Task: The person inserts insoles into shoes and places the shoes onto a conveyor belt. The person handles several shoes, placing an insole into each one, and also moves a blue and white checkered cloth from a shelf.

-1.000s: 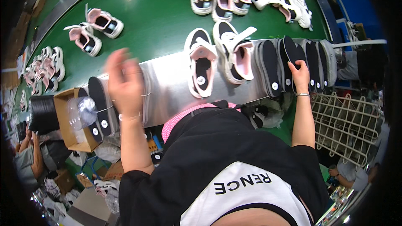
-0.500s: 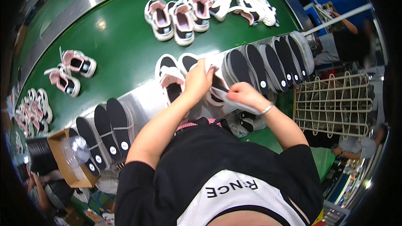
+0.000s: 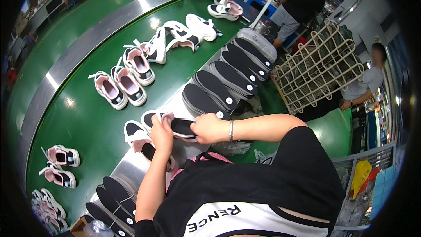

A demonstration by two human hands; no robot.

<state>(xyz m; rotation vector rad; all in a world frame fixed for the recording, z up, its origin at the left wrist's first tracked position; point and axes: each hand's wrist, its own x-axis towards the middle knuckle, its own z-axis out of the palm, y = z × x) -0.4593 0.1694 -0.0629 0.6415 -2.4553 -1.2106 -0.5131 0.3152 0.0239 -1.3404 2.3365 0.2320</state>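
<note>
Had brought the black insole [image 3: 183, 126] farther into the white-and-black sneaker [image 3: 185, 137] since a moment earlier, so apparently well past starting the fit. Curled the right hand [image 3: 209, 128] tightly on the insole's heel end; gripped the sneaker near its tongue with the nearly closed left hand [image 3: 163, 135]. Had the matching sneaker [image 3: 140, 142] just left of that hand, stacked insoles [image 3: 199, 99] just beyond the right.

Insole [image 3: 183, 126] now deeper inside shoe [image 3: 149, 119]

Bright glare spots, dark curved edges
</note>
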